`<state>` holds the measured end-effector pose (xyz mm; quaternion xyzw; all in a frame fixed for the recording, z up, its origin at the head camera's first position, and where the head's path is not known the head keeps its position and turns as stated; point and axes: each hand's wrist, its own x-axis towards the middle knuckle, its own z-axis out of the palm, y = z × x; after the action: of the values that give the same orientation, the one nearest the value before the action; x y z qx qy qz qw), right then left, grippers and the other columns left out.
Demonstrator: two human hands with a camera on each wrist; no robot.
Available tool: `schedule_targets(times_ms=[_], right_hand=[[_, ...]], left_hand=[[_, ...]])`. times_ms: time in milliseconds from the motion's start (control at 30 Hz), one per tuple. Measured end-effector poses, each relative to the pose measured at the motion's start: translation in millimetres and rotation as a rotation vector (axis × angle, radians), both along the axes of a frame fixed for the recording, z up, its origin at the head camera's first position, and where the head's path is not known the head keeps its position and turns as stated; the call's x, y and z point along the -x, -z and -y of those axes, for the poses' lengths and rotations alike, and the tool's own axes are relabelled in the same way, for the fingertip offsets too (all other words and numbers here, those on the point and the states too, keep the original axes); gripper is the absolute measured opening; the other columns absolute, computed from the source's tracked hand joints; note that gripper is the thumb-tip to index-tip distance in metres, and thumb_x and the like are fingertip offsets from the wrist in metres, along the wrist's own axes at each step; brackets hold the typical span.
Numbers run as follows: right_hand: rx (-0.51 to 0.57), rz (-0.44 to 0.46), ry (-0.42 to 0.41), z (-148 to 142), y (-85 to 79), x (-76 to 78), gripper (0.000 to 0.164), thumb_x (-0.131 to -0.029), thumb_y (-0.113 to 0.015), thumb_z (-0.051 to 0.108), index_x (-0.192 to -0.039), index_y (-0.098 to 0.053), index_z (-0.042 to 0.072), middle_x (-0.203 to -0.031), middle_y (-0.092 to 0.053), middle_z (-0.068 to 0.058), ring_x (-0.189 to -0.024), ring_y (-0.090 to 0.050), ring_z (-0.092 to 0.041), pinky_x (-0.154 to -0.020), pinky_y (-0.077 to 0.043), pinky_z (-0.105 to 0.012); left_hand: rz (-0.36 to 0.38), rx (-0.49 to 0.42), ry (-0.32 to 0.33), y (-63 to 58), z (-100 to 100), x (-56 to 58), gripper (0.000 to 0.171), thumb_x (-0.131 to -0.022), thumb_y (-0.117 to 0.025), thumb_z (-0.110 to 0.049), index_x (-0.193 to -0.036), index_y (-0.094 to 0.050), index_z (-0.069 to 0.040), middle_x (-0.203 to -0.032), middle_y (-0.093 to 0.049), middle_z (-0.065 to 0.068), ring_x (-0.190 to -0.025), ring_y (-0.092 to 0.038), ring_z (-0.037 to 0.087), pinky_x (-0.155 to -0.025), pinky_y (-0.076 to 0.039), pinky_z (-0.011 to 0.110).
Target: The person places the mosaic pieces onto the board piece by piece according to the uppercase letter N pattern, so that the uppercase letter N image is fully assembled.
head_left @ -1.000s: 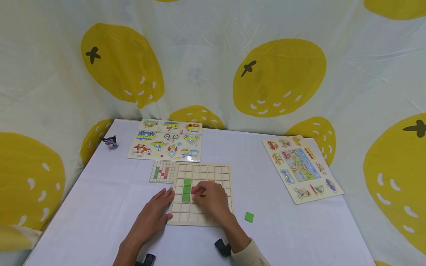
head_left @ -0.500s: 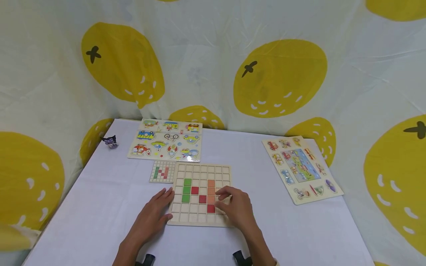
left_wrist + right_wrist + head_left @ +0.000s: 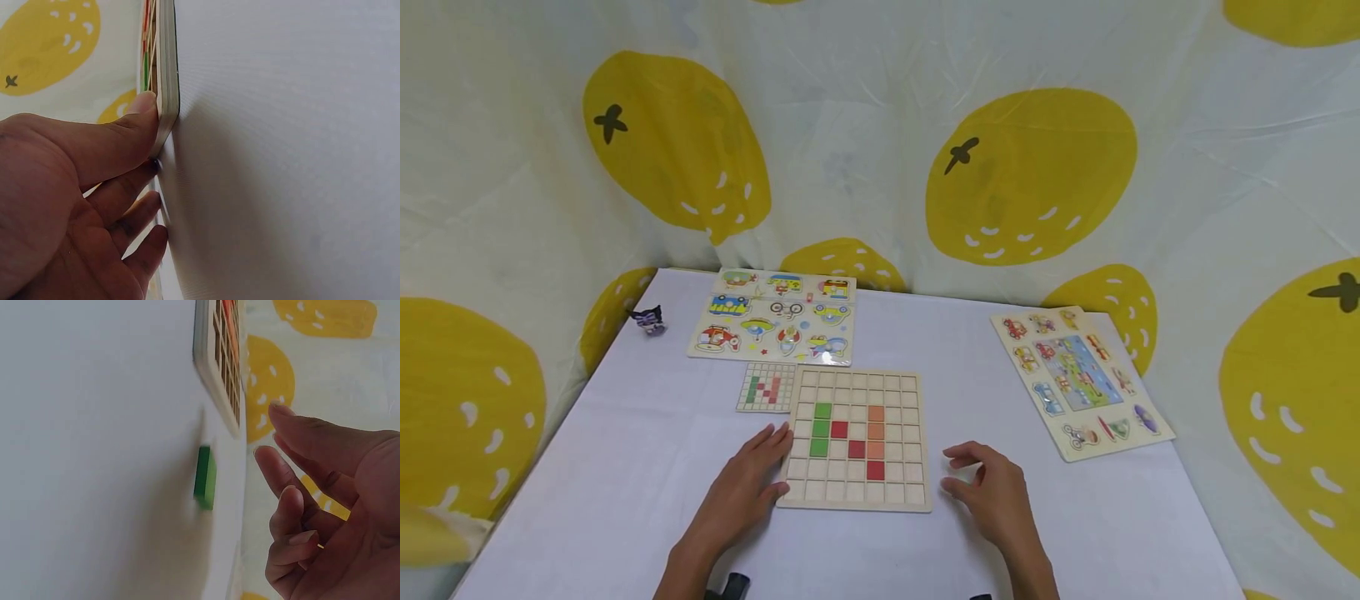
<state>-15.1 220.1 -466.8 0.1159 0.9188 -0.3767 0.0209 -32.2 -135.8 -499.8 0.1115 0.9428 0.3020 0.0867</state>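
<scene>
My left hand (image 3: 739,492) lies at the left edge of a wooden grid board (image 3: 835,498), its thumb (image 3: 134,122) and fingertips touching the rim. Green tiles (image 3: 821,428), red tiles (image 3: 857,449) and orange tiles (image 3: 876,431) sit in the board's squares. Right of the board, my right hand (image 3: 996,496) hovers with thumb and fingers apart and nothing between them. A loose green tile (image 3: 205,478) lies on the table below that hand; the hand hides it in the head view.
A small pattern card (image 3: 766,387) adjoins the board's upper left. Behind it lies a vehicle puzzle (image 3: 772,321), with another picture puzzle (image 3: 1081,382) at the right. A small dark figurine (image 3: 650,320) stands at the far left. A lemon-print cloth (image 3: 850,150) hangs behind the table.
My right hand has moved right, from above the red tiles, past the orange ones and off the board, uncovering the tiles. The loose green tile has become hidden in the head view. My left hand stays.
</scene>
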Motion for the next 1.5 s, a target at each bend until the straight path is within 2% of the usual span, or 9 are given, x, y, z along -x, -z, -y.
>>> schedule_targets(times_ms=[100,300,633,900,1000,1200,1500], right_hand=[[-0.031,-0.001,0.012,-9.8,2.2,-5.0,0.041,-0.074,-0.094,0.006,-0.108,-0.080,0.022,-0.099,-0.079,0.002,-0.071,-0.050,-0.013,-0.063,-0.040,-0.023],[-0.112,0.053,0.003,-20.5,5.1,-10.5,0.042,-0.073,-0.095,0.007,-0.109,-0.080,0.021,-0.103,-0.077,0.003,-0.075,-0.051,-0.014,-0.066,-0.039,-0.026],[-0.219,0.094,-0.043,-14.4,12.9,-10.6,0.030,-0.074,-0.095,0.012,-0.096,-0.078,0.023,-0.091,-0.067,0.007,-0.089,-0.059,-0.016,-0.075,-0.043,-0.034],[-0.227,0.095,-0.058,-11.0,9.4,-10.8,0.032,-0.073,-0.095,0.012,-0.089,-0.071,0.026,-0.083,-0.062,0.009,-0.081,-0.055,-0.014,-0.065,-0.038,-0.031],[-0.211,0.093,-0.060,-9.8,7.3,-11.2,0.030,-0.075,-0.093,0.012,-0.089,-0.071,0.026,-0.079,-0.060,0.008,-0.075,-0.052,-0.014,-0.061,-0.035,-0.030],[-0.097,0.085,-0.062,4.7,3.0,-10.1,0.026,-0.082,-0.089,0.011,-0.094,-0.074,0.028,-0.077,-0.060,0.008,-0.069,-0.047,-0.013,-0.057,-0.033,-0.026],[-0.006,0.013,-0.131,43.3,4.1,-4.6,0.025,-0.081,-0.089,0.012,-0.090,-0.074,0.030,-0.072,-0.061,0.012,-0.063,-0.046,-0.009,-0.056,-0.034,-0.023]], left_hand=[[0.005,-0.001,-0.003,0.7,-0.1,0.1,0.080,-0.089,-0.085,-0.011,-0.160,-0.048,-0.009,-0.169,-0.044,0.005,-0.161,-0.033,0.034,-0.126,-0.037,0.060],[-0.002,-0.003,-0.006,1.6,0.1,-0.5,0.081,-0.088,-0.086,-0.011,-0.160,-0.048,-0.009,-0.169,-0.045,0.005,-0.161,-0.034,0.035,-0.125,-0.038,0.060],[-0.009,-0.002,-0.008,3.5,0.7,-0.7,0.081,-0.088,-0.086,-0.012,-0.160,-0.048,-0.010,-0.169,-0.045,0.005,-0.161,-0.034,0.034,-0.125,-0.039,0.059],[-0.012,-0.012,-0.005,6.4,0.7,-0.8,0.080,-0.089,-0.085,-0.012,-0.160,-0.048,-0.010,-0.169,-0.044,0.004,-0.161,-0.034,0.034,-0.126,-0.038,0.059],[-0.008,-0.016,-0.007,6.4,0.9,-1.2,0.080,-0.089,-0.085,-0.012,-0.160,-0.048,-0.011,-0.170,-0.044,0.004,-0.161,-0.034,0.034,-0.125,-0.038,0.060],[-0.004,-0.018,-0.008,4.8,1.3,-1.1,0.080,-0.089,-0.085,-0.012,-0.160,-0.048,-0.011,-0.170,-0.044,0.004,-0.161,-0.034,0.034,-0.125,-0.038,0.060],[-0.002,-0.018,-0.010,3.2,0.4,-0.6,0.080,-0.089,-0.085,-0.011,-0.160,-0.048,-0.010,-0.169,-0.045,0.004,-0.161,-0.034,0.034,-0.126,-0.037,0.060]])
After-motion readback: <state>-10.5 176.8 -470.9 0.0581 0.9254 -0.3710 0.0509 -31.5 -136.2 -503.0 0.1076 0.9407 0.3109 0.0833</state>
